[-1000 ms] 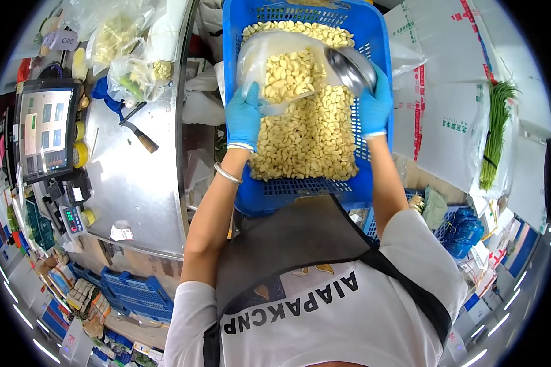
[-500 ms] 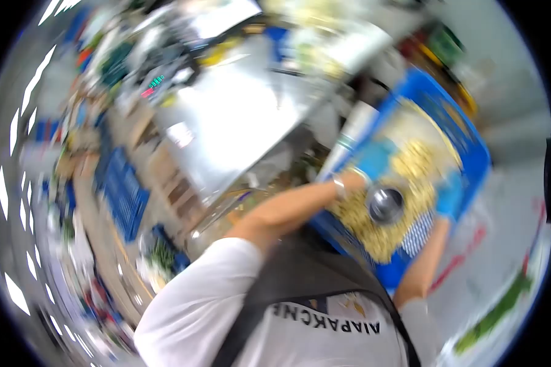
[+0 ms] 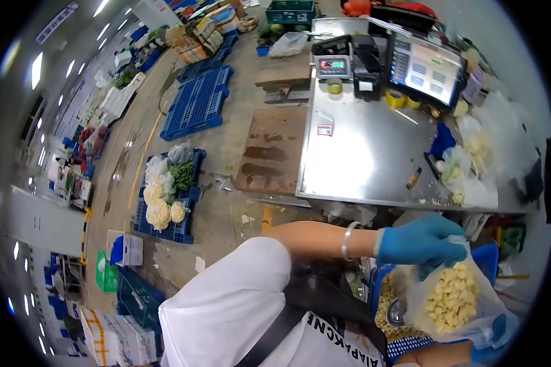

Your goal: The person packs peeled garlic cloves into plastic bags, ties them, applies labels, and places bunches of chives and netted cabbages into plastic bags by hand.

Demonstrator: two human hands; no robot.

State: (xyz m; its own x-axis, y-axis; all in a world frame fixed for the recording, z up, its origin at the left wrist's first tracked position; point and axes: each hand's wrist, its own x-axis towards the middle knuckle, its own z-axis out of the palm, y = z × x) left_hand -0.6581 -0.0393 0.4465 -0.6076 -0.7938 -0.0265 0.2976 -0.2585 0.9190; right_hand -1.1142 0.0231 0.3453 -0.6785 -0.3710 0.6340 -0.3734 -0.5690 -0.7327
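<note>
A clear plastic bag [image 3: 422, 309] with pale peeled garlic cloves [image 3: 452, 297] in it is held up over the blue basket [image 3: 485, 262]. My left hand [image 3: 419, 241], in a blue glove, has its fingers closed on the bag's upper edge. Lower down, my right hand [image 3: 494, 342], also gloved in blue, grips the bag's far right side; the plastic partly covers its fingers. Beneath the bag, more loose cloves [image 3: 386, 293] lie in the basket. A round metal bowl [image 3: 395, 313] rests among them, partly hidden by the bag.
Ahead stands a steel table [image 3: 355, 153] with a scale display [image 3: 333, 66], a monitor [image 3: 425, 68], rolls of yellow tape [image 3: 395, 98] and plastic bags [image 3: 502, 140]. On the floor to the left are blue pallets [image 3: 197, 103], one bearing bagged vegetables [image 3: 159, 211].
The bag of cloves has come up out of the basket, held in both hands. My view has swung, so the table and floor show more and the basket sits lower.
</note>
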